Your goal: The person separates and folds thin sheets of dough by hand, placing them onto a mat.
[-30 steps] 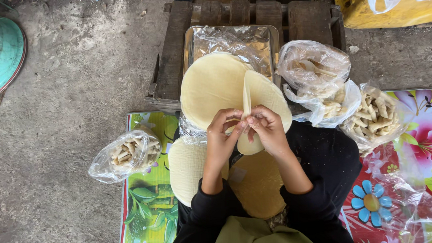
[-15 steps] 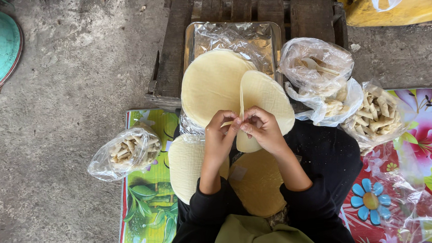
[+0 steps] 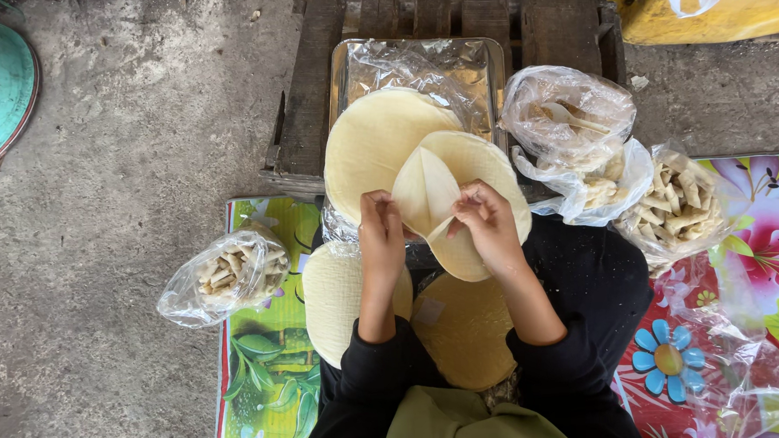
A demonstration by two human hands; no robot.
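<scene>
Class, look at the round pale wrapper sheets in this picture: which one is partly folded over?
The wrapper sheet pinched between the left hand and right hand; its near flap stands folded up, while the other sheets lie flat.

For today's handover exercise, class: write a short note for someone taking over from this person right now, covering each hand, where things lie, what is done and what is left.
Left hand: pinches the edge of the thin round sheet.
Right hand: grips the same sheet, partly peeled up and folded over.
Things: the sheet lifts off a stack resting over a plastic-lined metal tray; more rounds lie on the lap; bags of rolls sit on either side.
Done: one edge is free.
Left: the rest of the sheet is not yet separated.
</scene>
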